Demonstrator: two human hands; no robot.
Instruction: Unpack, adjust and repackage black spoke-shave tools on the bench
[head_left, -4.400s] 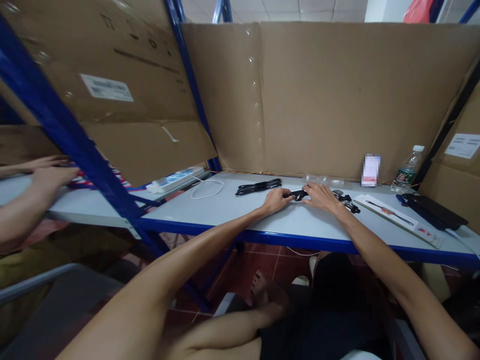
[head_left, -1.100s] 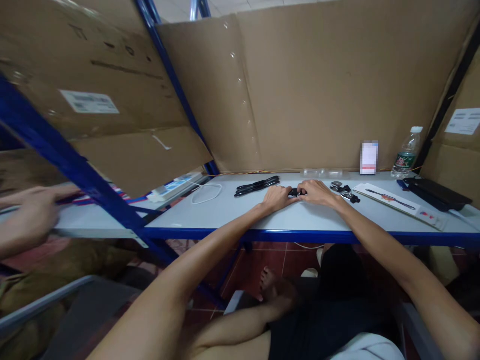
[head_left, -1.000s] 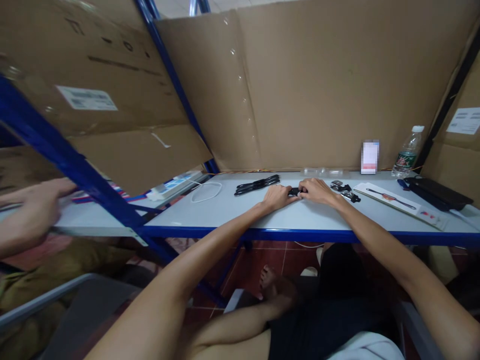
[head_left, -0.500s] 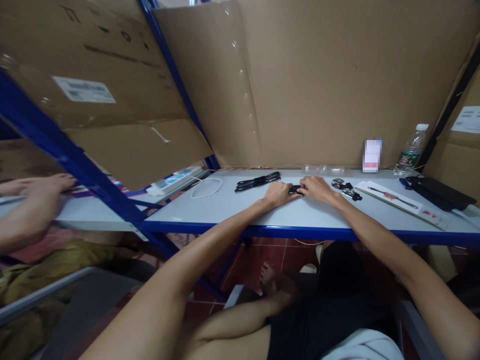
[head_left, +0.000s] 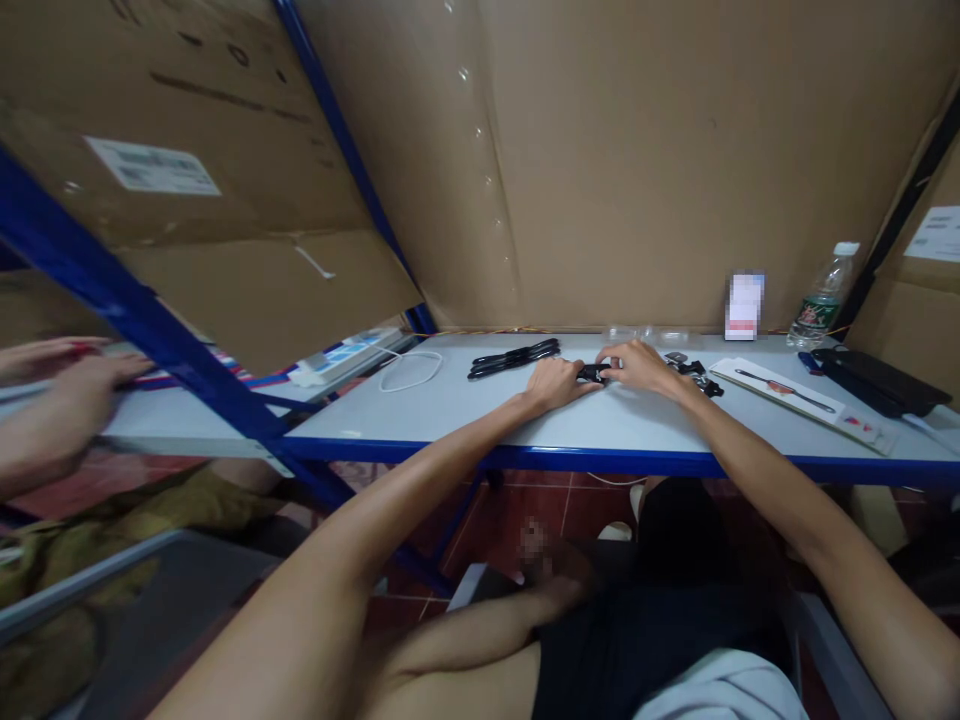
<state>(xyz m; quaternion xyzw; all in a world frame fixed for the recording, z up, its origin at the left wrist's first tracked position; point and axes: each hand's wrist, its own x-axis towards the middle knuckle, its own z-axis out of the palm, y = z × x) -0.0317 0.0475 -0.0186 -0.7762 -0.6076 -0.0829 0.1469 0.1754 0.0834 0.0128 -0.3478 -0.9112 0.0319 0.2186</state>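
Note:
A short black piece point(head_left: 594, 373) lies low over the table between my two hands; its exact kind is too small to make out. My left hand point(head_left: 553, 384) rests on the tabletop with its fingers closed on the piece's left end. At the other end, my right hand point(head_left: 631, 364) pinches it with thumb and fingers, wrist raised. Several long glossy black strips point(head_left: 514, 358) lie side by side to the left of my hands. Just right of my right hand are small black-and-silver parts point(head_left: 699, 378), partly hidden by it.
A flat package point(head_left: 795, 398) with a printed strap lies right, near a black case point(head_left: 877, 382). A bottle point(head_left: 819, 300) and an upright phone point(head_left: 744, 306) stand behind. A white cable point(head_left: 412, 370) and power strip point(head_left: 352, 355) lie left. Another person's hands point(head_left: 82, 380) work beyond the blue post.
My right hand has lifted and its fingers have opened out a little, showing more of the black piece. My left hand keeps its grip. The other person's hands have shifted slightly.

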